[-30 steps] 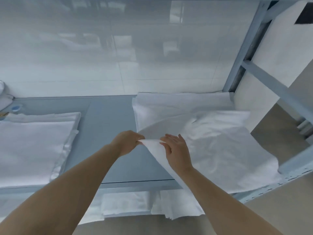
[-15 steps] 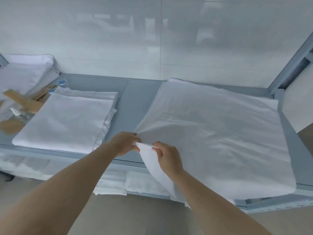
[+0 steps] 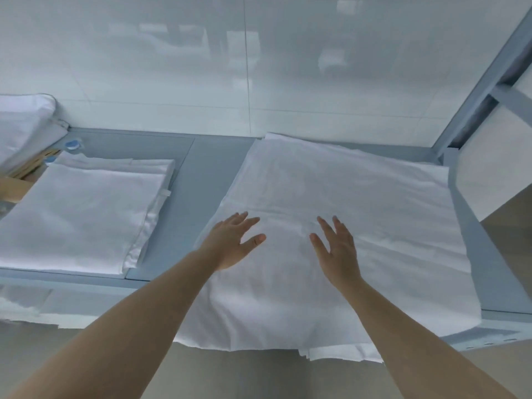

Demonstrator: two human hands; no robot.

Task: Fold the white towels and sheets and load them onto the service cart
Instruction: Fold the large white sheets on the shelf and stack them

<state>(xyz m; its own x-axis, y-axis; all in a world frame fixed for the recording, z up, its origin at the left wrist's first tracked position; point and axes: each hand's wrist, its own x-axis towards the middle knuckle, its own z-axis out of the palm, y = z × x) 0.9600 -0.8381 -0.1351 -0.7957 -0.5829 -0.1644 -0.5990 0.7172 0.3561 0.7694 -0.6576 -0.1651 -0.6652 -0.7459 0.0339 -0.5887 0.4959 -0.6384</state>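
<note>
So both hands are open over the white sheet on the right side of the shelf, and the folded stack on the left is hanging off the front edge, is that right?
Not quite. In the head view the folded stack lies fully on the shelf; it is the sheet on the right that hangs over the front edge. The rest holds: the left hand and right hand are both open over that sheet.

Grey shelf [image 3: 198, 180] under spread sheet [image 3: 359, 214], folded stack [image 3: 86, 214]
</note>
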